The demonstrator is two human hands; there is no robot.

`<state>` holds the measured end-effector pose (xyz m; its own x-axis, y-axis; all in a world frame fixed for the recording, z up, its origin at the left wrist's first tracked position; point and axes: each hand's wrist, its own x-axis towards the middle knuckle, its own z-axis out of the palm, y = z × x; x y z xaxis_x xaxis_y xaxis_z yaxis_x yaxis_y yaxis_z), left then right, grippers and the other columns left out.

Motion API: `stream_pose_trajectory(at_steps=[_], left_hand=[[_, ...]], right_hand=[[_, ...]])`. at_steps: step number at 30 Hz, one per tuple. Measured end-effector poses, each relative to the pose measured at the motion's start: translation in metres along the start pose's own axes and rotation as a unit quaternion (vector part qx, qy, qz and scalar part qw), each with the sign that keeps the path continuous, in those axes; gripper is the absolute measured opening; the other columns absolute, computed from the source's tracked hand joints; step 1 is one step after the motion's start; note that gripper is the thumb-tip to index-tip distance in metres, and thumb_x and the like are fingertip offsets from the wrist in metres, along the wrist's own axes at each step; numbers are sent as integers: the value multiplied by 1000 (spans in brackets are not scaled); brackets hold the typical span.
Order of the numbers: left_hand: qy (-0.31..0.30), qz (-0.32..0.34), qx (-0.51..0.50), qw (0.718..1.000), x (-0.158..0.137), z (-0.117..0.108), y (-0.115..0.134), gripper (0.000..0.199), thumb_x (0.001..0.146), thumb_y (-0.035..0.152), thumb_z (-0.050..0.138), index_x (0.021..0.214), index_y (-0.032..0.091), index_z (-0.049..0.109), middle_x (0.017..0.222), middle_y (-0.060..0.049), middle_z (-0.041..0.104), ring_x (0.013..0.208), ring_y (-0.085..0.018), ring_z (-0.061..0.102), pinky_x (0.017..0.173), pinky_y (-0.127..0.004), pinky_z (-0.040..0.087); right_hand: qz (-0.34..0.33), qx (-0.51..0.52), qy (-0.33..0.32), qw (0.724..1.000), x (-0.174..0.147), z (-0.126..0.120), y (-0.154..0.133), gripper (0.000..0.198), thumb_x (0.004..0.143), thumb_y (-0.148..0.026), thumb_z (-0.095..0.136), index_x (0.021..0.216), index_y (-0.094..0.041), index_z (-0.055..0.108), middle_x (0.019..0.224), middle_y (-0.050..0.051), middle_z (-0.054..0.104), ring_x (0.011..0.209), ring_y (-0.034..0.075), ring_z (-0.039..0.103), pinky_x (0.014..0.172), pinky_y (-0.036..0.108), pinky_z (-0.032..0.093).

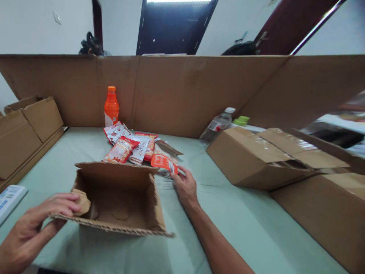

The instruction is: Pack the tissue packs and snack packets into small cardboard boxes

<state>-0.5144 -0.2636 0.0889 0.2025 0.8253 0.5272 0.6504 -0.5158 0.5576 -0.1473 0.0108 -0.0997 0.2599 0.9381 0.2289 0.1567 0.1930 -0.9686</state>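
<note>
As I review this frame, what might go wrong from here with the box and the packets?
The small open brown cardboard box is held by the left hand at one side only, so it might swing or tip if bumped.

The right hand touches an orange-and-clear plastic packet at the pile's edge; pulling it could drag neighbouring packets.

The orange plastic bottle stands just behind the pile; a shove backward might topple it.

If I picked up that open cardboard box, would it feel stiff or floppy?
The open cardboard box is probably fairly stiff, given its corrugated edge, and likely light, being thin-walled. Lifted by the left hand's grip alone, it might tilt, being held near one corner.
</note>
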Motion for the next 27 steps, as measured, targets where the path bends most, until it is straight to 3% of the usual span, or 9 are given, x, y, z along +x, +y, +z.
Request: stream_pose_trajectory(at_steps=[3, 5, 8, 12, 18, 21, 27], left_hand=[[-14, 15, -23, 1000, 12, 26, 17, 28, 101, 13, 48, 116, 31, 64, 109, 2, 78, 121, -16, 67, 104, -28, 57], [-20, 21, -29, 999, 18, 38, 22, 25, 103, 16, 49, 118, 31, 63, 111, 2, 77, 122, -15, 66, 105, -26, 55], [-25, 27, -29, 999, 23, 46, 24, 21, 107, 23, 45, 118, 30, 62, 112, 1, 76, 123, -14, 65, 108, -26, 53], [-26, 42, -25, 998, 24, 49, 22, 22, 110, 26, 39, 119, 27, 59, 112, 0, 76, 124, -13, 63, 109, -26, 52], [-23, 62, 28, 997, 15, 57, 11, 20, 101, 17, 56, 120, 23, 61, 117, -4, 74, 128, -20, 59, 107, -32, 53], [16, 53, 62, 997, 21, 62, 10, 28, 94, 8, 59, 117, 23, 64, 110, -4, 76, 122, -23, 64, 100, -35, 56], [83, 47, 119, 988, 42, 79, 6, 27, 91, 5, 57, 108, 23, 67, 105, -4, 76, 114, -24, 68, 96, -38, 56]], right_hand=[[80, 56, 12, 995, 6, -12, 0, 50, 74, -40, 78, 116, -18, 61, 91, 1, 70, 76, 18, 68, 69, 32, 59], [132, 82, 2, 988, 11, -20, -1, 40, 82, -36, 76, 113, -17, 62, 92, 0, 68, 70, 14, 66, 61, 27, 57], [199, 101, -42, 974, 18, -29, -3, 28, 96, -35, 66, 116, -15, 63, 105, 5, 68, 81, 15, 67, 68, 30, 58], [258, 103, -94, 956, 24, -32, -4, 34, 98, -36, 64, 125, -17, 62, 121, 9, 65, 100, 21, 67, 84, 41, 59], [275, 143, -105, 945, 28, -29, -3, 36, 97, -36, 64, 127, -17, 61, 126, 9, 64, 106, 23, 66, 88, 44, 58], [261, 188, -78, 944, 28, -27, -3, 34, 97, -37, 64, 126, -17, 62, 125, 9, 64, 104, 22, 66, 87, 42, 58], [239, 252, -1, 938, 24, -23, -6, 18, 96, -32, 64, 100, -14, 66, 98, 4, 71, 83, 16, 69, 77, 35, 60]])
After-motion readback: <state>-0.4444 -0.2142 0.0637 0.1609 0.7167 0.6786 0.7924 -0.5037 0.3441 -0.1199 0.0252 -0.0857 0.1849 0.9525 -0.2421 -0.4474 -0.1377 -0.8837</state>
